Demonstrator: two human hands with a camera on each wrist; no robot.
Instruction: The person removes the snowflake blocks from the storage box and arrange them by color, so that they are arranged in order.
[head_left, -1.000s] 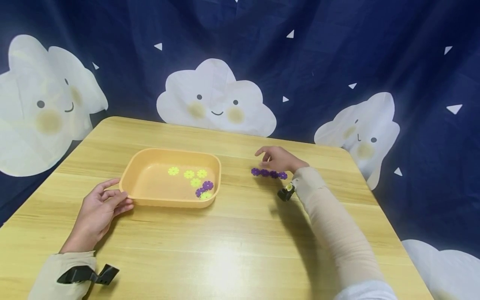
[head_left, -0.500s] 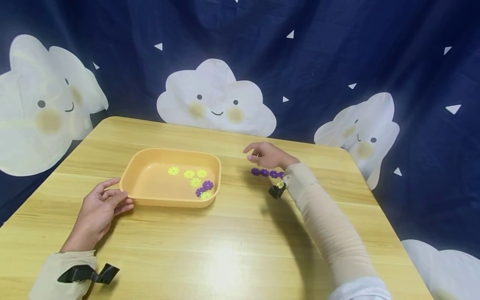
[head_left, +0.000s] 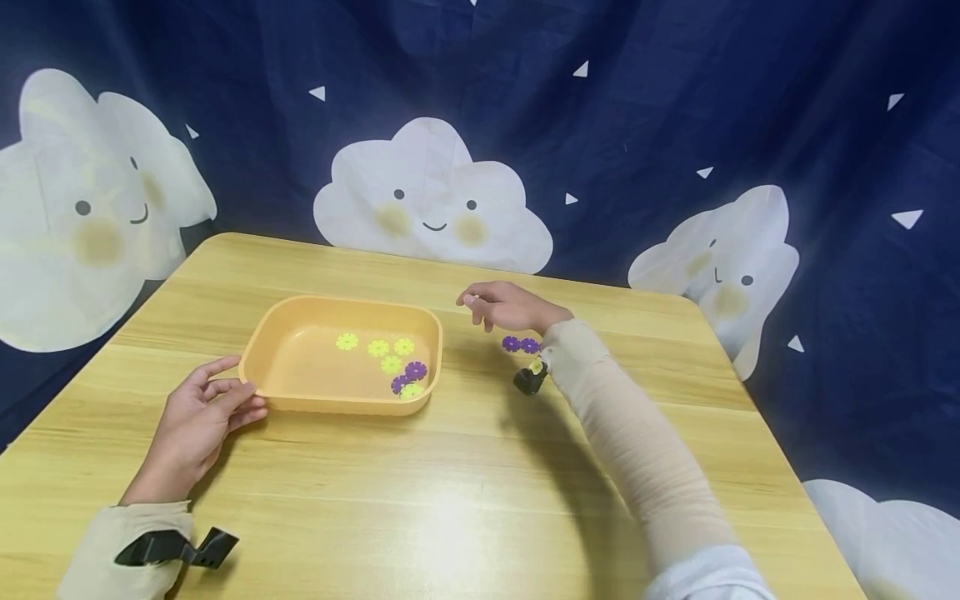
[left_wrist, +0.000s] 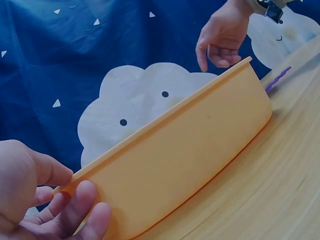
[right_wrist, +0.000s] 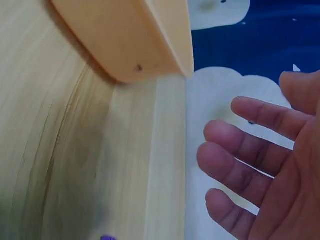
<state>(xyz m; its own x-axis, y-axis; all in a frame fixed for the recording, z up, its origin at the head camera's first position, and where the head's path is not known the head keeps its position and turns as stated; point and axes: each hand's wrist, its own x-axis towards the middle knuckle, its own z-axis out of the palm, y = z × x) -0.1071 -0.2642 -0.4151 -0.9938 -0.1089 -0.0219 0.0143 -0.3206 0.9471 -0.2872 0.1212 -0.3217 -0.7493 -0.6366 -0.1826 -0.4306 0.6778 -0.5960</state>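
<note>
On the surface (head_left: pixel 375 483) stood an orange tray (head_left: pixel 337 407), its near left corner pinched by the left hand (head_left: pixel 197 423); to its right, the right hand (head_left: pixel 513 307) hung loosely spread near purple flower pieces (head_left: pixel 512 343).

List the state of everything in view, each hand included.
Left hand: gripping the rim of the tray
Right hand: raised, fingers apart, nothing visibly held
Tray: upright on the table, uncovered
Yellow pieces: five visible, lying in the tray
Purple tray pieces: two visible, bunched against one yellow piece
Purple table pieces: in line, partly hidden
Backdrop: hanging, creased
</note>
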